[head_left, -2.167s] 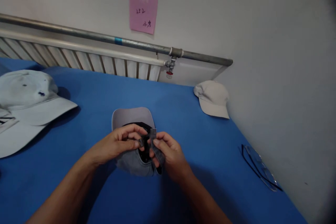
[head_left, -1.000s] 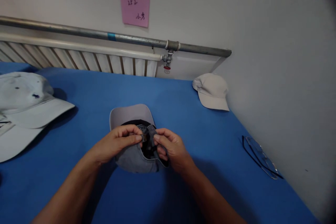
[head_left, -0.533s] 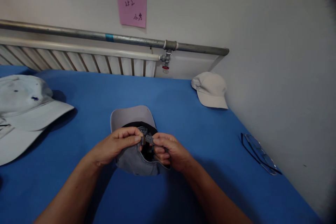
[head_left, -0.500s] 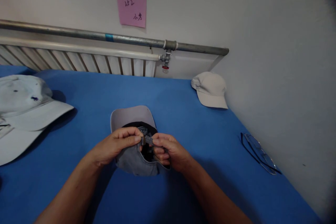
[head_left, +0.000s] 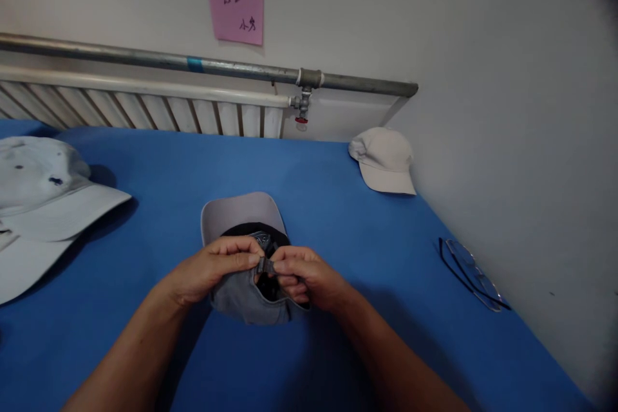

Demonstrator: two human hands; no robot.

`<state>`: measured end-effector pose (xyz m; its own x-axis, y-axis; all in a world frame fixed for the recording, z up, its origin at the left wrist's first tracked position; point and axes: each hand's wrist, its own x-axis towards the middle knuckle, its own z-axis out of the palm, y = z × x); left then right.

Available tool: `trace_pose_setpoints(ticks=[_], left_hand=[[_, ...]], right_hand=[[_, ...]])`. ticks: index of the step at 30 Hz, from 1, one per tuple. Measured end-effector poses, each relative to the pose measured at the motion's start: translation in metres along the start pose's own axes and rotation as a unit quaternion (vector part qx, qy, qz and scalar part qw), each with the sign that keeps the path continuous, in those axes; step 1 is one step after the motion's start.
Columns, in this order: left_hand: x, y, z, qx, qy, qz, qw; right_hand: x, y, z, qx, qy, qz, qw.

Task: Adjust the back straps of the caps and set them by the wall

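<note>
A grey baseball cap (head_left: 248, 299) rests on the blue surface, its brim pointing away from me and its dark inside partly showing. My left hand (head_left: 219, 267) pinches the buckle side of the cap's back strap. From the other side, my right hand (head_left: 309, 273) grips the strap's free end (head_left: 269, 266) between thumb and forefinger. The strap end meets the small buckle (head_left: 262, 264) between my fingertips; whether it passes through cannot be made out. The right hand's other fingers curl at the cap's rear opening.
Stacked pale caps (head_left: 43, 199) lie at the left, cut off by the frame edge. A beige cap (head_left: 385, 161) sits at the back right corner. Glasses (head_left: 476, 277) lie near the right edge of the blue surface (head_left: 338, 206). A radiator (head_left: 168, 112) and a metal pipe (head_left: 251, 69) run behind.
My right fingertips have moved slightly left and down, bringing the strap end closer to the buckle and my left fingers. The camera view has shifted a little.
</note>
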<state>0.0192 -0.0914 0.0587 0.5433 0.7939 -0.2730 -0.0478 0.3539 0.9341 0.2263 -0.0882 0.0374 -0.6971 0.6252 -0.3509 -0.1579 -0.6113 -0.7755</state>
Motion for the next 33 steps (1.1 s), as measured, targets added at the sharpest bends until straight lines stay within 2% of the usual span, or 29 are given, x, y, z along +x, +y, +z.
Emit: trace_pose_setpoints(ticks=[9,15,21,28,33], left_hand=[[0.002,-0.002,-0.001,0.043,0.001,-0.005,0.999],[0.001,-0.001,0.001,0.060,0.022,-0.023,0.998],[0.000,0.005,0.000,0.049,0.037,-0.032,0.998],[0.000,0.003,0.001,0.068,0.023,-0.023,0.997],[0.000,0.006,0.005,0.116,0.032,-0.033,0.992]], right_hand=[[-0.001,0.001,0.003,-0.023,0.005,-0.013,1.000],[-0.003,0.000,0.014,-0.087,0.070,-0.065,0.992],[0.001,0.001,0.011,-0.108,0.124,-0.095,0.982],[0.002,0.004,0.014,-0.111,0.116,-0.137,0.977],[-0.002,0.002,0.019,-0.152,0.121,-0.166,0.967]])
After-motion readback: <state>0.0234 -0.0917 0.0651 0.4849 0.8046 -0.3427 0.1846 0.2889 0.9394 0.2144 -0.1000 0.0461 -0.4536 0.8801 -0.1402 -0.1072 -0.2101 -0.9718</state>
